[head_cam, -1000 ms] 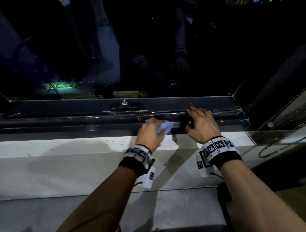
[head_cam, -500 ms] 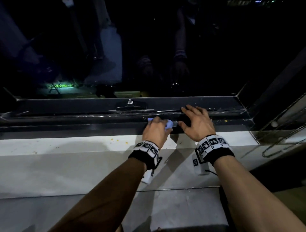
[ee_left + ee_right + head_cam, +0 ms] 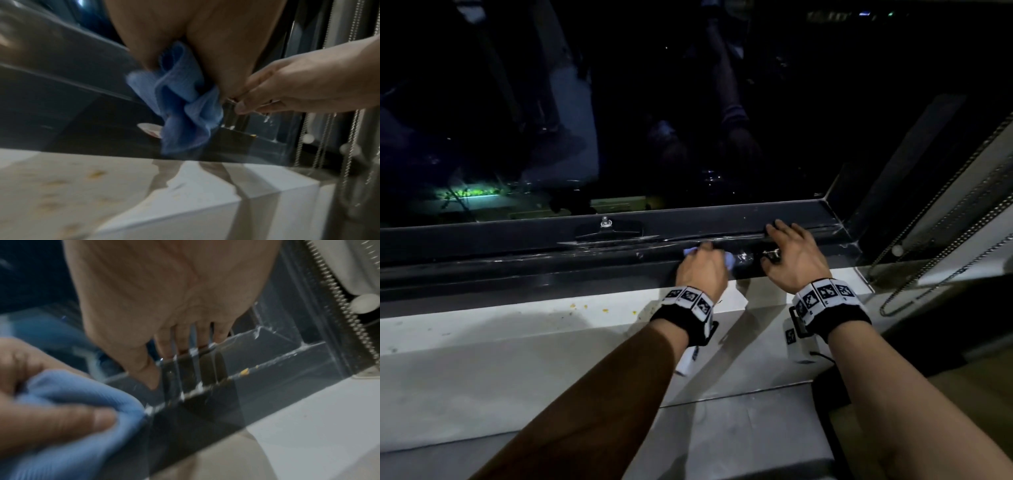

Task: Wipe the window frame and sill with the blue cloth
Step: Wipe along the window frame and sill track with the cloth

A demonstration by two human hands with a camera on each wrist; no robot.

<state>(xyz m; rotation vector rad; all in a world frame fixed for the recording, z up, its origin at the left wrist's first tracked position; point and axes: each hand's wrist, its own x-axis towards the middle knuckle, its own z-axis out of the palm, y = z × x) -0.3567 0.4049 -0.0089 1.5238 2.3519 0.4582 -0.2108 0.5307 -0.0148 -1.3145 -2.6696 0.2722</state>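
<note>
My left hand [image 3: 702,269] grips a bunched blue cloth [image 3: 728,261] and presses it on the dark grey window frame [image 3: 544,263], just above the white sill [image 3: 517,330]. In the left wrist view the cloth [image 3: 180,105] hangs in folds from my fingers against the frame [image 3: 72,91]. My right hand [image 3: 791,255] rests just right of the cloth with straight, spread fingers [image 3: 183,344] on the frame's upper ledge; its thumb lies beside a small shiny metal fitting [image 3: 772,254]. The right wrist view shows the cloth [image 3: 82,394] under my left fingers.
Yellow crumbs [image 3: 604,310] lie on the sill left of my hands, and more sit on the frame ledge [image 3: 244,371]. A window latch [image 3: 605,224] sits on the frame at centre. Beaded blind chains [image 3: 945,240] hang at the right. The glass is dark.
My left hand has slid the cloth up from the sill's edge onto the dark frame and rightward, closer to my right hand. The right hand has stayed on the frame.
</note>
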